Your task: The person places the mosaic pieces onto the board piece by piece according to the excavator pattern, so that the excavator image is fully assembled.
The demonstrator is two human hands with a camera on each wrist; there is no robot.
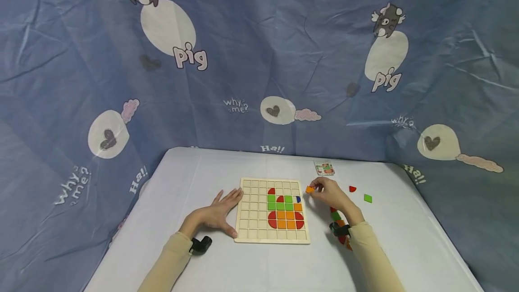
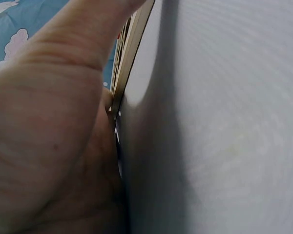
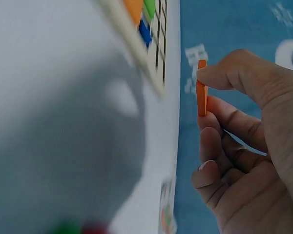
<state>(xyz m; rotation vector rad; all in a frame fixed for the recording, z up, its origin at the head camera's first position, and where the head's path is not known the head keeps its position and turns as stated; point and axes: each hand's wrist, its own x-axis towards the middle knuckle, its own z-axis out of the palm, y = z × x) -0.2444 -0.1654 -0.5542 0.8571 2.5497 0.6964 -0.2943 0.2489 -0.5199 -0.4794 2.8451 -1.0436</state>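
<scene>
A wooden grid board (image 1: pixel 253 233) lies on the white table, with red, green, orange and blue tiles set in its right half. My left hand (image 1: pixel 219 213) rests along the board's left edge, fingers spread and touching it; the left wrist view shows the palm (image 2: pixel 44 141) beside the board's side (image 2: pixel 132 48). Between thumb and fingertips my right hand (image 1: pixel 330 193) pinches an orange tile (image 1: pixel 310 189), just off the board's upper right edge. In the right wrist view the orange tile (image 3: pixel 201 90) is seen edge-on, held above the table.
A picture card (image 1: pixel 324 168) lies beyond the right hand. To the right are a red quarter-round tile (image 1: pixel 352 189) and a green tile (image 1: pixel 367 198). Several more tiles (image 1: pixel 335 215) lie in a row under the right forearm, partly hidden. A patterned blue curtain (image 1: pixel 259 57) hangs behind the table.
</scene>
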